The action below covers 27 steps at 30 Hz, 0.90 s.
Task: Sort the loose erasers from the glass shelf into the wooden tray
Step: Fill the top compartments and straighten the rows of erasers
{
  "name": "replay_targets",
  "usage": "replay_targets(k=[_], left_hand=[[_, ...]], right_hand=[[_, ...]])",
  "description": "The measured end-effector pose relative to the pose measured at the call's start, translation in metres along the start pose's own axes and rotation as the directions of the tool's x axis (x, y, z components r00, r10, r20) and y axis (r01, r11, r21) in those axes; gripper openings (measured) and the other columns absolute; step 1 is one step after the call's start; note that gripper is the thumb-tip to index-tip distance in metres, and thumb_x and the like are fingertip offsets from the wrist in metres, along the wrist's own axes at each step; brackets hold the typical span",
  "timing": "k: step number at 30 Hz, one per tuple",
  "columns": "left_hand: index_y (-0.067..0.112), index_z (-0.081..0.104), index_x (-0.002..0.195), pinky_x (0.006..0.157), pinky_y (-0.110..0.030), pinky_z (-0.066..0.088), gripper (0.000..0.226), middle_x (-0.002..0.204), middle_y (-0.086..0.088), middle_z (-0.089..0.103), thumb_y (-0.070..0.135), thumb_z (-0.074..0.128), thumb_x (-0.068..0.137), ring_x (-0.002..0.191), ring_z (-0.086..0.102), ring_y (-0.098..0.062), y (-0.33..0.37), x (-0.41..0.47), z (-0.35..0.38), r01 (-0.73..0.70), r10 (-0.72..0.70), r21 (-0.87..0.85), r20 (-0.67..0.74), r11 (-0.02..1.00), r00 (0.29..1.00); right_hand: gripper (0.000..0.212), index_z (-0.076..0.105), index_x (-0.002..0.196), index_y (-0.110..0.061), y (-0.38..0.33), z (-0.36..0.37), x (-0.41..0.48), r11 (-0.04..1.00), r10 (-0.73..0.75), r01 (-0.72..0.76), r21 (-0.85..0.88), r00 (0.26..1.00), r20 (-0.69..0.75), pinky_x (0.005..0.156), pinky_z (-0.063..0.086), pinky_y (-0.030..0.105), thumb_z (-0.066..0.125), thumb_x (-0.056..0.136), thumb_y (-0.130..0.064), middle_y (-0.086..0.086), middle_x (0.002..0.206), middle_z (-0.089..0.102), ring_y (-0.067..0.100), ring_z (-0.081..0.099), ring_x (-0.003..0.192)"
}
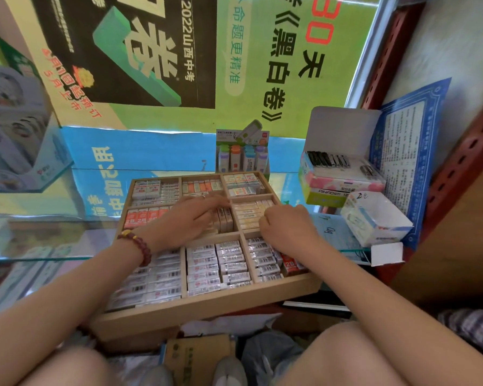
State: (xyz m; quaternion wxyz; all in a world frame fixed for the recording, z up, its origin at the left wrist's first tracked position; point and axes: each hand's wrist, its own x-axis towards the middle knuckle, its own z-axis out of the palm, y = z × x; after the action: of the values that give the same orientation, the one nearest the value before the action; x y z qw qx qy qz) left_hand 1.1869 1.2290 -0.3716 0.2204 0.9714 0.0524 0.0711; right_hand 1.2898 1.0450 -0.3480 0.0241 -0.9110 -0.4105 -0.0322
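The wooden tray (207,307) sits on the glass shelf (39,243), divided into compartments full of wrapped erasers. My left hand (190,218) reaches over the middle compartment, its fingers stretched flat and touching the upright brown erasers (225,222). My right hand (287,228) is at the middle-right compartment, its fingers curled down around the cream erasers (248,215). The fingertips are hidden under the hand. Front compartments hold white barcode-wrapped erasers (218,266) and some red 2B erasers (290,264).
A display box of colourful correction items (241,156) stands behind the tray. Stacked boxes (340,179) and a small open carton (374,221) crowd the right, against a red metal rack (463,162). A box of tape rolls (14,151) is on a higher glass shelf left.
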Motion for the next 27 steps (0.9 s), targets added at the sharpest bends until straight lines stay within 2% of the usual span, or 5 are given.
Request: replay_targets(k=[5, 10, 15, 21, 27], left_hand=[[0.03, 0.054, 0.125, 0.111, -0.032, 0.027, 0.039, 0.133, 0.012, 0.051, 0.014, 0.031, 0.098, 0.123, 0.044, -0.009, -0.002, -0.015, -0.017, 0.021, -0.023, -0.052, -0.046, 0.998, 0.999], [0.041, 0.056, 0.109, 0.095, -0.029, 0.037, 0.046, 0.13, 0.014, 0.049, 0.002, 0.036, 0.094, 0.116, 0.047, -0.01, -0.002, -0.029, -0.037, 0.083, -0.088, -0.079, -0.067, 0.993, 0.994], [0.033, 0.063, 0.113, 0.105, -0.024, 0.03, 0.043, 0.128, 0.025, 0.049, 0.008, 0.036, 0.09, 0.118, 0.044, 0.003, 0.012, -0.041, -0.026, -0.024, 0.023, -0.121, -0.008, 0.992, 1.0], [0.03, 0.053, 0.131, 0.108, -0.021, 0.007, 0.055, 0.132, 0.016, 0.051, 0.027, 0.02, 0.087, 0.128, 0.032, 0.005, 0.006, -0.037, -0.01, -0.209, 0.193, 0.242, 0.088, 0.948, 0.977], [0.026, 0.056, 0.117, 0.111, -0.028, 0.011, 0.057, 0.116, 0.01, 0.058, 0.036, 0.01, 0.084, 0.124, 0.038, -0.009, 0.011, -0.031, -0.005, -0.258, 0.25, 0.295, 0.065, 0.92, 0.966]], right_hand=[[0.022, 0.043, 0.076, -0.014, -0.002, -0.013, 0.007, 0.997, 0.074, -0.077, -0.026, 0.991, -0.114, 0.079, 0.03, 0.035, 0.038, 0.096, -0.024, -0.002, 0.072, 0.042, 0.021, 0.042, 0.076], [0.028, 0.035, 0.063, -0.015, -0.002, -0.014, 0.007, 0.972, 0.153, -0.156, 0.178, 0.988, 0.027, 0.072, 0.032, 0.03, 0.045, 0.089, -0.015, -0.001, 0.066, 0.039, 0.023, 0.045, 0.074], [0.014, 0.052, 0.073, -0.01, 0.006, -0.005, 0.019, 0.897, 0.243, -0.25, 0.364, 0.968, 0.066, 0.06, 0.039, 0.028, 0.047, 0.086, -0.013, 0.002, 0.073, 0.052, 0.024, 0.054, 0.077], [0.029, 0.072, 0.082, -0.01, 0.042, -0.009, 0.022, 0.777, 0.312, -0.203, 0.596, 0.946, -0.085, 0.062, 0.044, 0.026, 0.043, 0.09, -0.009, 0.003, 0.082, 0.071, 0.016, 0.062, 0.074], [0.028, 0.061, 0.111, -0.027, 0.039, 0.001, 0.023, 0.917, 0.071, -0.048, 0.395, 0.997, -0.042, 0.072, 0.04, 0.028, 0.068, 0.084, -0.028, -0.006, 0.104, 0.055, 0.014, 0.055, 0.094]])
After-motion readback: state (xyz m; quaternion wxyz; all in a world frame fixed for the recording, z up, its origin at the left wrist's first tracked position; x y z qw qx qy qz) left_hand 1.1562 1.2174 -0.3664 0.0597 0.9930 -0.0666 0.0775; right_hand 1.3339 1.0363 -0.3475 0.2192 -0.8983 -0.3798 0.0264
